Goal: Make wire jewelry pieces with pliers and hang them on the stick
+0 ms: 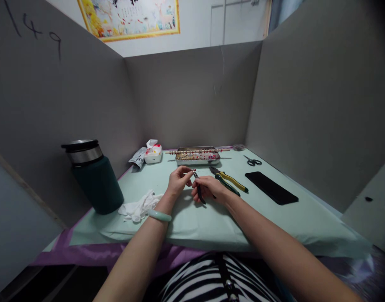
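Note:
Over the middle of the table, my right hand (208, 188) is closed round small pliers (199, 192) with dark handles, their metal jaws pointing up and to the left. Close beside it, my left hand (179, 179) pinches a tiny reddish piece (194, 170) at the jaw tips. The piece is too small to make out in detail. Just behind the hands lies a metal tray (198, 161) holding small red and gold bits, with beaded sticks (192, 152) laid across it. Larger pliers (230, 182) with yellow and green handles rest right of my right hand.
A dark green bottle (100, 180) stands at the left, near crumpled white tissue (140, 206). A white box (153, 156) and a foil packet (137, 158) are at the back left. Scissors (253, 161) and a black phone (271, 187) lie right. Grey partitions (195, 96) enclose the table.

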A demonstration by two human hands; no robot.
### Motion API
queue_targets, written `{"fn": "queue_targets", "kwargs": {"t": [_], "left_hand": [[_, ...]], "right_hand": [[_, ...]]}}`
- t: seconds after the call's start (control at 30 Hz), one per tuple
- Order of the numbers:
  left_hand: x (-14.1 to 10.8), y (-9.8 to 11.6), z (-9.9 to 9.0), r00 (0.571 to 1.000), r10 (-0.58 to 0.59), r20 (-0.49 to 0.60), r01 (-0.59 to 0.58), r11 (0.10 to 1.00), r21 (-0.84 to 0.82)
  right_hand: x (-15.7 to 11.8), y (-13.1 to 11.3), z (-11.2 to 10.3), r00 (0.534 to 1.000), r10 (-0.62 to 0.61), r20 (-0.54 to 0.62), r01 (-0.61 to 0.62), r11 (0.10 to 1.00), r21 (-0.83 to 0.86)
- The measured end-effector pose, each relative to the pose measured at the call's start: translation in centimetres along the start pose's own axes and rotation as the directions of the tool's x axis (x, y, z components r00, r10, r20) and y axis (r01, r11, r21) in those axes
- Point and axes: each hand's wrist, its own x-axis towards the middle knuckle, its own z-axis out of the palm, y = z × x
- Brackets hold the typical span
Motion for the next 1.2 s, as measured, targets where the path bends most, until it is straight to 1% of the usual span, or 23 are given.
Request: {"fn": "queue_targets", "kwargs": {"t": [0.17, 0.23, 0.43, 0.53, 0.6, 0.67, 0.73, 0.77, 0.8, 0.87, 0.9, 0.93, 0.97, 1.0, 1.07, 1.2], "left_hand": [[-0.02, -0.05, -0.21, 0.998, -0.057, 0.010, 0.058, 0.993, -0.102], [-0.09, 0.02, -0.23, 0.997, -0.074, 0.022, 0.077, 0.989, -0.129], [-0.28, 0.35, -0.03, 0.993, -0.106, 0.060, 0.112, 0.986, -0.122], [-0.30, 0.50, 0.04, 0.991, -0.120, 0.059, 0.126, 0.985, -0.117], [-0.31, 0.55, 0.01, 0.990, -0.126, 0.057, 0.133, 0.982, -0.133], [-0.28, 0.53, -0.03, 0.991, -0.120, 0.063, 0.129, 0.978, -0.162], [-0.23, 0.46, -0.07, 0.992, -0.098, 0.075, 0.111, 0.976, -0.188], [-0.20, 0.41, -0.07, 0.993, -0.085, 0.081, 0.099, 0.975, -0.198], [-0.17, 0.36, -0.07, 0.994, -0.071, 0.086, 0.088, 0.974, -0.206], [-0.13, 0.29, -0.05, 0.994, -0.045, 0.097, 0.066, 0.972, -0.224], [-0.13, 0.29, -0.04, 0.994, -0.030, 0.102, 0.053, 0.971, -0.234], [-0.15, 0.31, -0.04, 0.994, -0.014, 0.107, 0.040, 0.969, -0.243], [-0.18, 0.35, -0.04, 0.994, 0.003, 0.114, 0.026, 0.968, -0.251], [-0.23, 0.41, -0.06, 0.992, 0.020, 0.121, 0.012, 0.967, -0.256], [-0.33, 0.56, -0.13, 0.989, 0.047, 0.140, -0.011, 0.968, -0.252], [-0.47, 0.71, -0.35, 0.980, 0.073, 0.183, -0.031, 0.974, -0.226]], "right_hand": [[0.19, 0.14, 0.01, 0.998, 0.018, 0.058, -0.018, 1.000, 0.005], [0.13, 0.06, 0.06, 0.998, 0.006, 0.058, -0.006, 1.000, 0.003], [-0.07, -0.28, 0.20, 0.999, -0.033, -0.019, 0.032, 0.999, -0.030], [0.16, -0.08, 0.34, 0.998, -0.037, -0.054, 0.033, 0.997, -0.075], [0.39, 0.11, 0.43, 0.995, -0.051, -0.087, 0.040, 0.991, -0.126], [0.59, 0.23, 0.42, 0.985, -0.108, -0.133, 0.075, 0.971, -0.229], [0.67, 0.25, 0.31, 0.962, -0.214, -0.171, 0.130, 0.906, -0.403], [0.66, 0.22, 0.23, 0.942, -0.283, -0.178, 0.157, 0.844, -0.513], [0.60, 0.17, 0.15, 0.917, -0.358, -0.175, 0.178, 0.761, -0.624], [0.41, 0.08, 0.06, 0.854, -0.498, -0.151, 0.187, 0.566, -0.803], [0.28, 0.05, 0.04, 0.826, -0.547, -0.136, 0.179, 0.483, -0.857], [0.15, 0.04, 0.05, 0.808, -0.576, -0.122, 0.169, 0.426, -0.889], [0.03, 0.05, 0.06, 0.802, -0.586, -0.114, 0.161, 0.397, -0.904], [-0.08, 0.07, 0.06, 0.804, -0.585, -0.108, 0.160, 0.387, -0.908], [-0.20, 0.13, 0.00, 0.813, -0.576, -0.087, 0.180, 0.391, -0.903], [-0.11, 0.31, -0.38, 0.806, -0.590, -0.036, 0.240, 0.382, -0.892]]}}
